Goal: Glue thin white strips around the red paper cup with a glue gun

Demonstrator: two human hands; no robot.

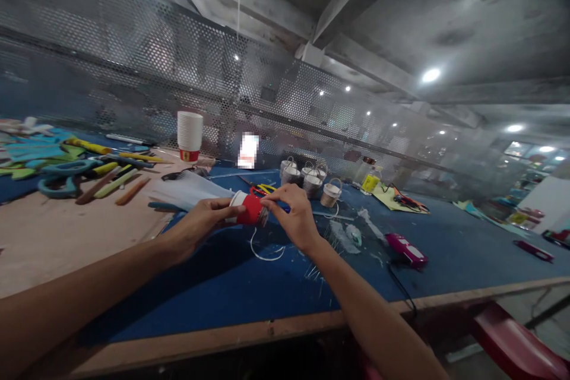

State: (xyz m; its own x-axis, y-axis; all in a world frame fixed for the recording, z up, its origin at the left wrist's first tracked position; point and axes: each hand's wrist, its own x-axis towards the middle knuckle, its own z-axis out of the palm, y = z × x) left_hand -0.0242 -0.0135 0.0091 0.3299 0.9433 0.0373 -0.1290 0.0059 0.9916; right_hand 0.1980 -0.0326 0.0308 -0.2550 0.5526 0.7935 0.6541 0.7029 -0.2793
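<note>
My left hand (207, 219) is closed around the rim end of a red and white paper cup (252, 209), which lies tilted on its side above the table. Thin strands seem to be wound around the cup's base end. There, the thumb and fingers of my right hand (291, 211) are pinched together against the cup; what sits between the fingertips is too small to make out. A white cord (267, 259) hangs in a loop below the cup. Beyond my right hand stand several small wrapped cups with handles, the nearest a little bucket (331, 193).
A stack of paper cups (190, 133) stands at the back left, near scissors (66, 178) and several tools. Pliers with red and yellow handles (262, 190) lie behind my hands. To the right are a magenta glue gun (406, 250) with a cable and a yellow-labelled bottle (370, 181). A perforated metal screen (267, 95) borders the table.
</note>
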